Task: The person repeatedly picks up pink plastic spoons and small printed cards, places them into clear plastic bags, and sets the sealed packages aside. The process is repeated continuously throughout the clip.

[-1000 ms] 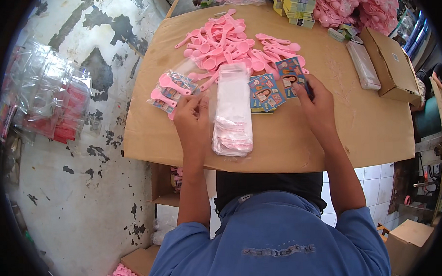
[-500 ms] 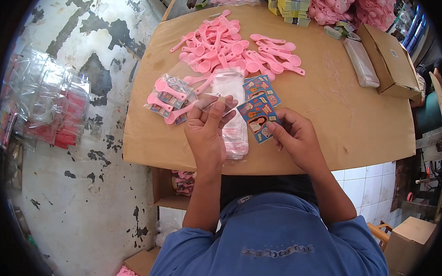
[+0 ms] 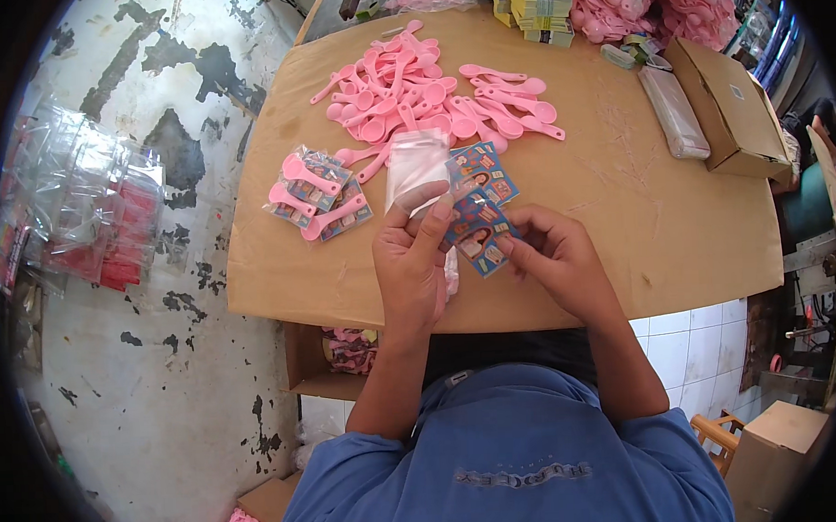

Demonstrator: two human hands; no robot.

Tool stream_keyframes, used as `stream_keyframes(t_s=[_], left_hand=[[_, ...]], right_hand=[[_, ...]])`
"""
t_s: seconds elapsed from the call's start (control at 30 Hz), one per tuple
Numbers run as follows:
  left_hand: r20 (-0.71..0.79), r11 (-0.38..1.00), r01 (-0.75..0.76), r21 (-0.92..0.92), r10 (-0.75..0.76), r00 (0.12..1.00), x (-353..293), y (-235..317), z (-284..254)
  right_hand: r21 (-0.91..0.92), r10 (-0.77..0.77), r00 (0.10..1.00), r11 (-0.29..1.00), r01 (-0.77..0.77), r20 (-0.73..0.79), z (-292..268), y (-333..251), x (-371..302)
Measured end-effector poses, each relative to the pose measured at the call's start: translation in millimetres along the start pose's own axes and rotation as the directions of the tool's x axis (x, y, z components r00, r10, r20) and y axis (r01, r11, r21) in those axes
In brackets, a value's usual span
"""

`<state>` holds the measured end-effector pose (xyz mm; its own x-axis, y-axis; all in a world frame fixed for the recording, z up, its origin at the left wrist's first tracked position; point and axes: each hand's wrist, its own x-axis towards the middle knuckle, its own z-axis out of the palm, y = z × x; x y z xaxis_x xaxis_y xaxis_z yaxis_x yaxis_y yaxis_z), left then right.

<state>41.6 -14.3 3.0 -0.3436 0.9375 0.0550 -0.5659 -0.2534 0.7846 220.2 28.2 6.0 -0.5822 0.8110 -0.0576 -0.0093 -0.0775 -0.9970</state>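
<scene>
In my right hand (image 3: 565,260), pinched between thumb and fingers, is a blue printed card (image 3: 477,231). My left hand (image 3: 407,271) grips a small clear plastic bag (image 3: 423,194), and the card's left edge meets it at the thumb. Whether the card is inside the bag, I cannot tell. Beneath my hands lies a stack of clear plastic bags (image 3: 414,160), partly covered. More blue cards (image 3: 490,166) rest just beyond the held one. To the left sit several bagged cards (image 3: 352,213) with pink spoons (image 3: 312,173) on them.
A heap of loose pink spoons (image 3: 403,82) covers the table's far middle. Yellow bundles of cards (image 3: 543,8) and bagged pink spoons (image 3: 612,6) stand behind. At right are a cardboard box (image 3: 730,112) and a pack of clear bags (image 3: 675,112). Plastic packages (image 3: 94,199) are at far left.
My left hand has moved right with the clear bag, bringing it against the card. The card in my right hand has shifted slightly left.
</scene>
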Motion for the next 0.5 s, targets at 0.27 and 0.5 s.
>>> stream_keyframes(t_s=[0.27, 0.5], left_hand=[[-0.024, 0.999, -0.035, 0.035, 0.036, 0.999, -7.3, -13.9, 11.8], [0.021, 0.994, -0.051, 0.101, 0.050, 0.999, -15.7, -15.3, 14.1]], right_hand=[[0.269, -0.138, 0.980, 0.948, 0.172, -0.142, 0.9, 1.6, 3.8], [0.243, -0.169, 0.957, 0.943, 0.226, -0.234, 20.3, 11.9, 9.0]])
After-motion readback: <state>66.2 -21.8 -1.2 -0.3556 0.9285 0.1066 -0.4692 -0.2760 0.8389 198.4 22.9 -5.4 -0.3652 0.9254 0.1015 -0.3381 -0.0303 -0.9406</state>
